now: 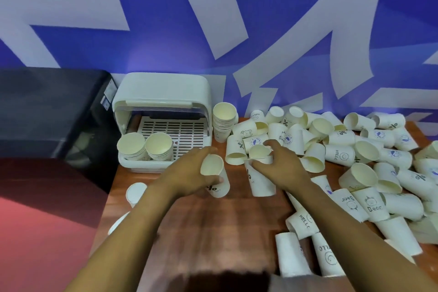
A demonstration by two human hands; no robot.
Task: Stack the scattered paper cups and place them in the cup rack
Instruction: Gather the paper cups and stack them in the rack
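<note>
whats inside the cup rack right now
Two stacks of paper cups stand at the front left of the cup rack, on its slotted tray. The lid hides the back.

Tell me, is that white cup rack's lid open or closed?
Open. The cup rack has its cover lifted back over the top, leaving the slotted tray exposed, and two cup stacks stand inside at its front left.
</note>
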